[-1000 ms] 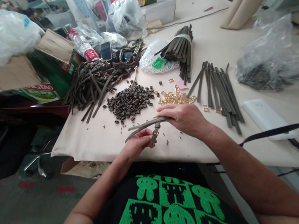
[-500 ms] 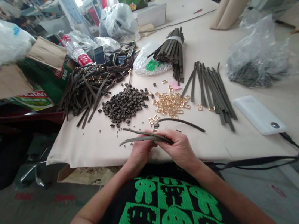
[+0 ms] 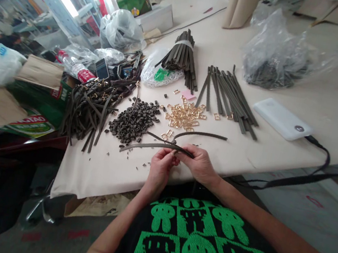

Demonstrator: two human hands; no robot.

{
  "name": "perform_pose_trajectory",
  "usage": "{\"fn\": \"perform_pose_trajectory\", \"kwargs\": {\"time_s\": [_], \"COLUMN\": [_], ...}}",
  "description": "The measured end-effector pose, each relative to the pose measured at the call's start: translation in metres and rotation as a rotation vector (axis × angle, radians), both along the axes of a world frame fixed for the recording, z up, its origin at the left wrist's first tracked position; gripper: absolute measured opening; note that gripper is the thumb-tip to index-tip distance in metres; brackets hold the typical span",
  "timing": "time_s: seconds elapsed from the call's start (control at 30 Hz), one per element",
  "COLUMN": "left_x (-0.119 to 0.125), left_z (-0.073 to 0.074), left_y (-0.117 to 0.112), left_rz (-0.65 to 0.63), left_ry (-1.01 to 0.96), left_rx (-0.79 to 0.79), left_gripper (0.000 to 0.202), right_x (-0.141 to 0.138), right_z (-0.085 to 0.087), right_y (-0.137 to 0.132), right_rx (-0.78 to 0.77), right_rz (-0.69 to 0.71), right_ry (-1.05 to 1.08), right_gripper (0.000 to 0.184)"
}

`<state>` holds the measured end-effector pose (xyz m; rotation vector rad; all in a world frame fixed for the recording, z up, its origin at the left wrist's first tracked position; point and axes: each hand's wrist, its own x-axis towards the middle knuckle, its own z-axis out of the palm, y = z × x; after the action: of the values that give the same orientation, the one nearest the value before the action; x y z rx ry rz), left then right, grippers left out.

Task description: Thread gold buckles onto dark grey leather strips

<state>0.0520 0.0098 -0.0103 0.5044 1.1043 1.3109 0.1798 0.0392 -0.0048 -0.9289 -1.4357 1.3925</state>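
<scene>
Near the table's front edge, my left hand and my right hand meet, both closed on a dark grey-green strap. The strap's long end reaches out to the left, and a thinner end slants up behind it. My fingers hide the part between them. Just beyond my hands lies another strap, curved on the table. Gold buckles form a pile behind it. Left of them is a heap of small dark strap loops.
Loose straps lie behind the buckles, and a tied strap bundle stands further back. Finished-looking straps with buckles hang over the left edge. A white power bank with a cable sits right. Plastic bags lie beyond.
The view has turned slightly, shifting the table things left. The held strap's long end now stretches further left, and its thinner end points upward more. Both hands remain together on it.
</scene>
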Motion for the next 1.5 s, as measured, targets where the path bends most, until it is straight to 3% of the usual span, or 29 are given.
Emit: {"fn": "perform_pose_trajectory", "kwargs": {"time_s": [0.1, 0.27, 0.47, 0.6, 0.73, 0.83, 0.93, 1.0, 1.23, 1.5], "left_x": [0.002, 0.006, 0.007, 0.005, 0.002, 0.000, -0.001, -0.002, -0.002, -0.002], "left_z": [-0.002, -0.008, -0.014, -0.016, -0.016, -0.017, -0.020, -0.021, -0.019, -0.012], "left_y": [0.000, -0.003, -0.002, -0.001, -0.003, -0.002, 0.000, 0.001, -0.003, -0.003], "left_rz": [-0.018, 0.002, 0.009, 0.004, -0.027, -0.045, -0.040, -0.044, -0.099, -0.166], "left_ry": [0.016, 0.132, 0.264, 0.339, 0.376, 0.344, 0.275, 0.248, 0.324, 0.410], "left_rx": [0.039, 0.106, 0.219, 0.244, 0.173, 0.147, 0.150, 0.160, 0.191, 0.160], "left_gripper": [0.019, 0.014, 0.013, 0.014, 0.015, 0.014, 0.013, 0.014, 0.019, 0.024], "right_x": [0.000, -0.001, 0.000, -0.001, -0.002, 0.001, 0.004, 0.003, -0.005, -0.008], "right_z": [0.003, 0.005, 0.000, -0.004, -0.008, -0.008, -0.006, -0.006, -0.012, -0.019], "right_y": [-0.001, 0.001, 0.003, 0.003, 0.005, 0.006, 0.004, 0.001, -0.001, 0.004], "right_rx": [-0.120, -0.271, -0.410, -0.367, -0.214, -0.131, -0.137, -0.150, -0.106, -0.110], "right_rz": [-0.016, -0.083, -0.056, -0.103, -0.218, -0.165, -0.030, -0.011, -0.171, -0.242], "right_ry": [0.018, -0.012, 0.111, 0.104, -0.010, -0.128, -0.105, -0.046, -0.048, -0.074], "right_gripper": [0.033, 0.025, 0.025, 0.032, 0.035, 0.039, 0.041, 0.035, 0.032, 0.032]}}
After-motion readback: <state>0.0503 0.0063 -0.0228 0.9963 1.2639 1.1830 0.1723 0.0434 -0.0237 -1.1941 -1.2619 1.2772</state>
